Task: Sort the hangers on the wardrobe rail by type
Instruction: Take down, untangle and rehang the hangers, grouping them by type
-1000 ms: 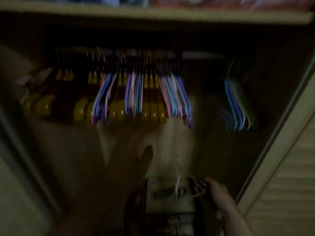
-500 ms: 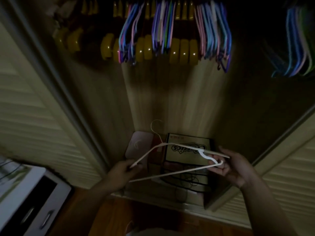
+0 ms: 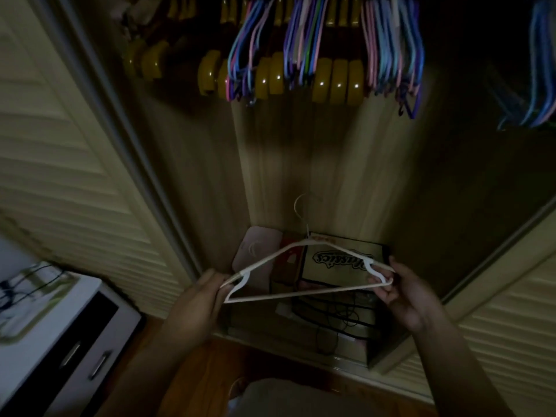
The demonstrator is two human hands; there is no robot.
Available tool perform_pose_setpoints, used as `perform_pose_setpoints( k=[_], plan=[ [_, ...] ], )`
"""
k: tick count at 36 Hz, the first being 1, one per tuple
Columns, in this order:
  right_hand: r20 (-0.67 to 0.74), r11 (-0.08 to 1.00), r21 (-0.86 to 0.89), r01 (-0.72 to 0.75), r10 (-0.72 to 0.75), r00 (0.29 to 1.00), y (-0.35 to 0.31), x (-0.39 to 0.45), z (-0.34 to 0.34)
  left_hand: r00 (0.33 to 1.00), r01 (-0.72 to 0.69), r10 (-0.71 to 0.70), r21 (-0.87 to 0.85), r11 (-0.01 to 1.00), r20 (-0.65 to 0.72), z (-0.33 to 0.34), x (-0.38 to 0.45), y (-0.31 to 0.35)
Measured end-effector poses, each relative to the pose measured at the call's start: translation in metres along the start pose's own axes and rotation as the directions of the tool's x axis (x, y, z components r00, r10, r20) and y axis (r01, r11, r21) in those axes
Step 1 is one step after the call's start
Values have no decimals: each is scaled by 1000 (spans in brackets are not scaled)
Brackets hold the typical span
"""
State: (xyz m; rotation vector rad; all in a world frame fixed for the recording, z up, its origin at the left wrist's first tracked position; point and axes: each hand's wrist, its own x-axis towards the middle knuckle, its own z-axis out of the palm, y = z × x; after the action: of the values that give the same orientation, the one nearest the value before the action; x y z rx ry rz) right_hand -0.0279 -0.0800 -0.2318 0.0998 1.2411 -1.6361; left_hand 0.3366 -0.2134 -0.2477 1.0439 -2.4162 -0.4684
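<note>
A thin white wire-hooked hanger (image 3: pixel 304 272) is held out in front of the open wardrobe, roughly level, its metal hook pointing away from the person toward the wardrobe's back panel. The left hand (image 3: pixel 198 299) pinches the hanger's left shoulder end between thumb and fingers, and the right hand (image 3: pixel 403 293) grips the right shoulder end with its fingers curled round the notch there, so the hanger is stretched between the two hands. Directly beneath the white hanger, on the wardrobe floor, lies a cream cardboard box with dark cursive lettering (image 3: pixel 343 266), with a tangle of black cord (image 3: pixel 334 314) nearer the person than the box and a pale pink rounded case (image 3: pixel 258 251) just left of the box. High above the white hanger, other hangers hang in mixed order: chunky glossy yellow-brown wooden hangers (image 3: pixel 337 82) alternate with bunches of thin blue, purple and pink coated hangers (image 3: pixel 304 40), and a separate bunch of blue thin hangers (image 3: pixel 538 70) hangs well to the right of them; the rail itself is out of view. Left of the white hanger stands a cream louvred wardrobe door (image 3: pixel 60 152), and below that a white drawer unit with metal handles (image 3: pixel 66 341); another louvred door (image 3: pixel 511 326) is to the hanger's right. The scene is dim and somewhat blurred.
</note>
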Motion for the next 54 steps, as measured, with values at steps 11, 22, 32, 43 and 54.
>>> perform_pose_setpoints(
  k=[11,22,32,43,54],
  plan=[
    [-75,1000,19,21,-20,997,-1,0,-14,997,-43,40,46,998,68,0,3,7],
    [9,991,-127,-31,33,999,-7,3,48,998,56,-58,-97,994,-15,-59,6,-6],
    [626,238,-687,686,-285,726,-31,-49,229,970,204,-163,243,948,-177,-218,21,-16],
    [945,-635,-313,707,-283,164,-75,-111,444,917,249,-27,518,818,-398,-350,92,-12],
    [970,-976,-141,165,-102,222,-36,-54,516,929,347,-152,655,671,-336,-367,99,-3]
  ],
)
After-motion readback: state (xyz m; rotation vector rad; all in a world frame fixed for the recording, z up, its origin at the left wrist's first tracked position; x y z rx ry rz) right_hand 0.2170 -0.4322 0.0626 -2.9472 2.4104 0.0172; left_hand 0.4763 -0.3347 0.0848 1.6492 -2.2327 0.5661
